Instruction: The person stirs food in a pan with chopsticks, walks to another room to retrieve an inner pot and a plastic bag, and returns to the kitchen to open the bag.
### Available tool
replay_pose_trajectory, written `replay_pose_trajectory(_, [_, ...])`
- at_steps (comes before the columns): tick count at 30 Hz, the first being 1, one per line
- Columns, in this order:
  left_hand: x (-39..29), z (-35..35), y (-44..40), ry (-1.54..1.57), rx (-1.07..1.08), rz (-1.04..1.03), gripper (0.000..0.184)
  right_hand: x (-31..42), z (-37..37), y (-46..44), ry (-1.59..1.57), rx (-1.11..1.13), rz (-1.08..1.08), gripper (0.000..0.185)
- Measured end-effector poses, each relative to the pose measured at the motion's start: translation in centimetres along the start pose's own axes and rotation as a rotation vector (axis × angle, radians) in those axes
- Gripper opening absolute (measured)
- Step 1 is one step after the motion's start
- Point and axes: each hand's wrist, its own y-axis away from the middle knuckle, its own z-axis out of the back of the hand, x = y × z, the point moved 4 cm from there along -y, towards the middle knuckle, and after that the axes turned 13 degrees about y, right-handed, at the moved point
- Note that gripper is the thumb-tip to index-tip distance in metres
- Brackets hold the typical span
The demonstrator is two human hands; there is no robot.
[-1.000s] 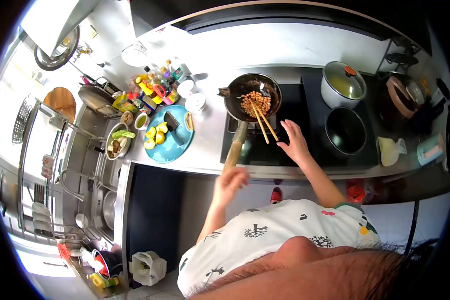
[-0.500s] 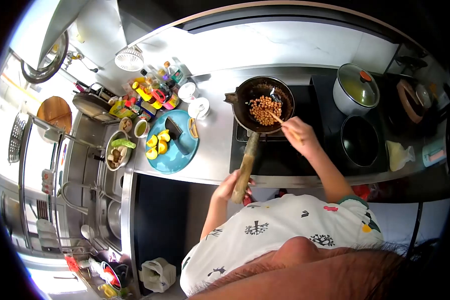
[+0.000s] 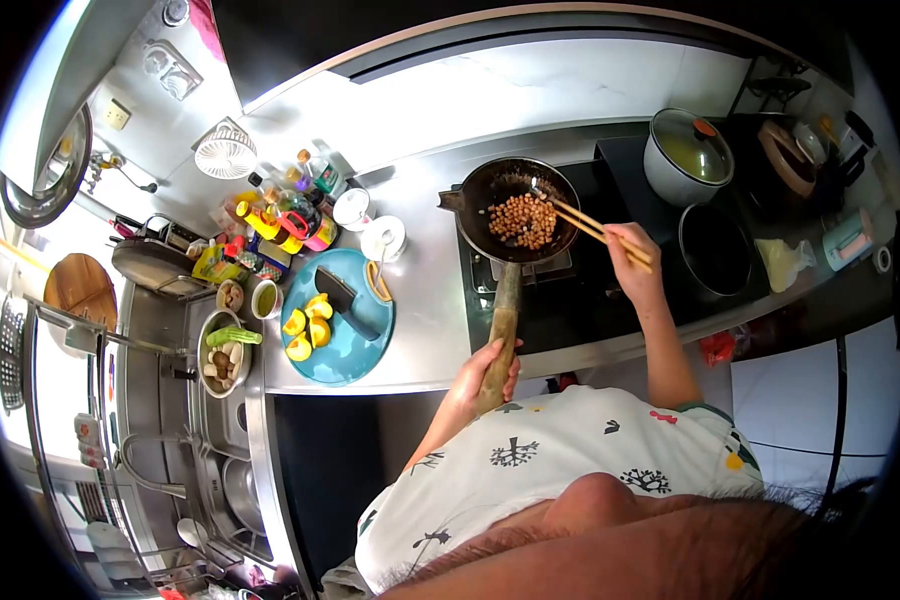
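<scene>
My left hand [image 3: 482, 380] is wrapped round the wooden handle [image 3: 503, 335] of a dark wok [image 3: 485, 190] on the stove [image 3: 570, 320]. Brown nuts or beans [image 3: 522, 221] lie together in the bottom of the wok. In my right hand [image 3: 635, 262] is a pair of wooden chopsticks [image 3: 595, 228], whose tips reach over the wok's right side, at the upper edge of the pile.
Left of the stove is a blue board [image 3: 342, 350] with a cleaver [image 3: 342, 303] and cut yellow fruit [image 3: 307, 330]. Bottles [image 3: 300, 215] stand behind it, a bowl of vegetables [image 3: 228, 352] beside it. A lidded pot [image 3: 688, 160] and a black pan [image 3: 715, 250] are at right.
My left hand has closed round the wok handle. My right hand, empty in the earliest frame, took the chopsticks from the wok and has since drawn back slightly to the right.
</scene>
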Motion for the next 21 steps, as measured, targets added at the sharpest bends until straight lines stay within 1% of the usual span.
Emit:
replay_pose_trajectory(3, [0.5, 0.8, -0.4, -0.014, 0.045, 0.034, 0.048, -3.3, -1.9, 0.6, 0.006, 0.010, -0.080, 0.011])
replay_pose_trajectory(5, [0.4, 0.7, -0.4, -0.031, 0.093, 0.011, 0.049, -5.4, -5.7, 2.0, -0.214, 0.068, -0.146, 0.011])
replay_pose_trajectory(6, [0.5, 0.8, -0.5, -0.035, 0.096, 0.008, 0.049, -4.7, -6.7, 2.4, -0.226, 0.128, -0.146, 0.010])
replay_pose_trajectory(9, [0.7, 1.5, -0.9, -0.012, 0.082, 0.034, 0.050, 0.6, -6.8, 2.0, -0.262, 0.122, -0.032, 0.013])
replay_pose_trajectory(10, [0.8, 1.7, -0.9, -0.020, 0.080, 0.033, 0.050, 1.8, -6.4, 2.0, -0.240, 0.157, 0.029, 0.013])
replay_pose_trajectory(12, [0.7, 1.8, -0.9, -0.033, 0.079, 0.037, 0.049, 3.7, -6.1, 2.4, -0.244, 0.206, 0.135, 0.014])
replay_pose_trajectory(13, [0.8, 1.8, -0.9, -0.007, 0.079, 0.040, 0.050, 3.4, -6.2, 2.9, -0.261, 0.224, 0.143, 0.014])
replay_pose_trajectory(15, [1.0, 1.9, -0.9, 0.023, 0.081, 0.045, 0.050, 1.5, -5.6, 3.0, -0.141, 0.200, 0.129, 0.016])
replay_pose_trajectory(17, [0.9, 2.0, -1.0, 0.051, 0.125, 0.020, 0.050, -0.8, -4.6, 3.1, -0.162, 0.119, 0.042, 0.016])
replay_pose_trajectory(21, [1.0, 1.6, -1.1, 0.050, 0.111, 0.028, 0.050, 0.7, -0.2, 1.1, -0.046, -0.010, 0.045, 0.012])
